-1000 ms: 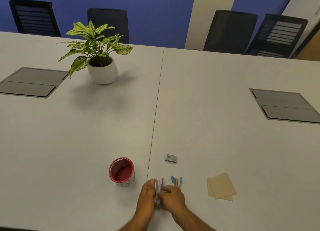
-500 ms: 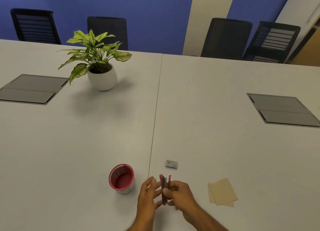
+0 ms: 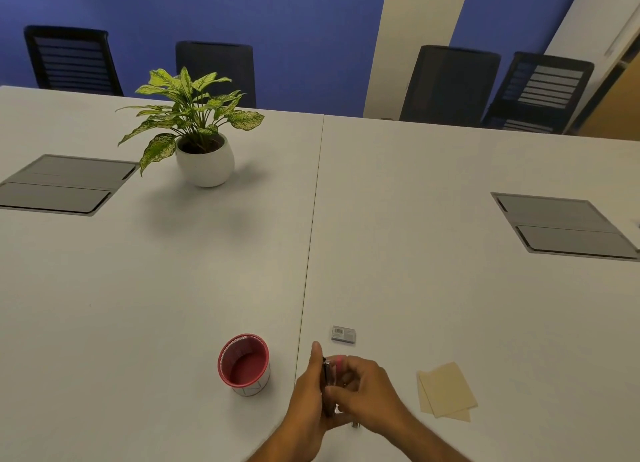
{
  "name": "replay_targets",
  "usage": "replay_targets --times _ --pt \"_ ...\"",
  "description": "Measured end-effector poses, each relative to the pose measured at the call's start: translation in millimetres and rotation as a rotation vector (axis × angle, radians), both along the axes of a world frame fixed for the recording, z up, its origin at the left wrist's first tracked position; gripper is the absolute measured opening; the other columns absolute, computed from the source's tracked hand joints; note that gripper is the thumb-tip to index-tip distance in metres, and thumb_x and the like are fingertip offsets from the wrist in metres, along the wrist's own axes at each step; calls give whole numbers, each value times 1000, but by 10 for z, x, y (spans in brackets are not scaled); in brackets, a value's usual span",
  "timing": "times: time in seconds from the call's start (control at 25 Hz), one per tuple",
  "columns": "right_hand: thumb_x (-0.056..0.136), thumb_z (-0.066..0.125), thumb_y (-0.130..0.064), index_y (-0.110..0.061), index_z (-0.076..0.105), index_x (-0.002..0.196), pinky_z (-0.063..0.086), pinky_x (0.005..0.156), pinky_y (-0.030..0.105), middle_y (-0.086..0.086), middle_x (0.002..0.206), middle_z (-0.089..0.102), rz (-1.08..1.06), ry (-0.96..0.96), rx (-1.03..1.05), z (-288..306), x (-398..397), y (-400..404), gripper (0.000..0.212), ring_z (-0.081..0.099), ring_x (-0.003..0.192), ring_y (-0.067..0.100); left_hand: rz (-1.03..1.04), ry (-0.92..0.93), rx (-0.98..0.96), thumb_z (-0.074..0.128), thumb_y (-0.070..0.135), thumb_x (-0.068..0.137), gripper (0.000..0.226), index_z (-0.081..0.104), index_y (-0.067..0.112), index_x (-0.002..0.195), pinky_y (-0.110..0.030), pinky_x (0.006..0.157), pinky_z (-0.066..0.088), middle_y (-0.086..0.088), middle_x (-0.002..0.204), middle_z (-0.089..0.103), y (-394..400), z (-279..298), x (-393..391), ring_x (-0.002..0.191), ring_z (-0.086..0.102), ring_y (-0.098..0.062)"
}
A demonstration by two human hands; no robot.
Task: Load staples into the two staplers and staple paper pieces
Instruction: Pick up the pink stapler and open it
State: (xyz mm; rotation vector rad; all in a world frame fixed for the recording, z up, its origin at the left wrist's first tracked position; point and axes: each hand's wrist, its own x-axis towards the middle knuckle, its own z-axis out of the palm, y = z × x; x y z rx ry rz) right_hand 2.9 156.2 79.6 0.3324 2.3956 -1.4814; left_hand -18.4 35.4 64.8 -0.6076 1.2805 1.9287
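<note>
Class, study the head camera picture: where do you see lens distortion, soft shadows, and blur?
Head view: the wide lens bows the table edges and tilts the chairs outward; diffuse overhead light casts a faint shadow beside the potted plant and the red cup; the hands, left hand and right hand, and the stapler they hold look soft, its details unreadable.

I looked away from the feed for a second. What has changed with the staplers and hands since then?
Both hands, left and right, have lifted the small pink stapler off the white table and now hold it upright between them. The blue stapler is hidden behind them now. The small grey staple box, beige paper pieces and red cup stayed put.
</note>
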Motion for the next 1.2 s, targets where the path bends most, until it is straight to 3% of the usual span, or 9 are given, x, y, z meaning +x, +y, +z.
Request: replay_targets --times 0.12,0.24,0.48,0.6,0.72,0.92,1.04,1.2 --pt "69 73 -34 -40 65 78 61 80 28 -10 82 74 58 5 116 87 -76 15 14 71 78 7 40 34 1 37 66 92 65 73 13 109 -54 92 56 -10 108 77 28 -14 -6 103 73 -22" --pt "71 71 -39 -35 65 82 60 83 30 -10 83 73 98 20 177 173 -153 19 12 71 79 8 58 49 -78 40 56 98 52 73 17 107 -53 89 58 -6 106 77 51 -8 -25 103 71 -20" --pt "71 71 -24 -29 64 68 63 74 33 1 83 74 240 -44 306 311 -300 37 9 73 75 19 11 155 -216 43 49 99 42 77 25 98 -41 86 60 2 93 80 60 -150 -10 89 75 -12" --pt "66 73 -15 -13 68 68 65 66 36 9 77 74 270 -113 315 320 -361 30 6 76 69 25 34 197 -276 44 52 98 47 80 29 79 -32 76 60 0 84 80 87 -194 1 79 76 -12" --pt "62 70 -10 -3 67 68 65 64 40 13 75 74 235 -123 294 271 -393 9 10 76 66 26 26 252 -293 40 54 99 53 80 27 79 -31 70 59 -3 78 79 131 -168 9 75 76 -17" --pt "59 61 -8 -6 69 71 62 70 38 5 63 67 238 -7 350 189 -398 -14 15 71 68 20 53 269 -286 38 55 99 48 77 27 97 -26 69 58 -3 89 79 192 -157 -34 85 75 -15" --pt "58 61 -7 -12 66 62 59 64 30 -9 53 58 244 27 330 206 -390 -27 8 63 56 8 52 280 -317 35 55 98 54 78 28 81 -20 60 56 2 78 79 222 -199 -61 75 75 -6" --pt "59 61 -4 -30 48 42 54 59 23 -11 43 50 196 103 297 215 -367 -20 34 56 49 4 68 274 -311 32 69 85 61 78 30 71 -10 51 51 5 73 78 257 -185 -85 72 74 -1"
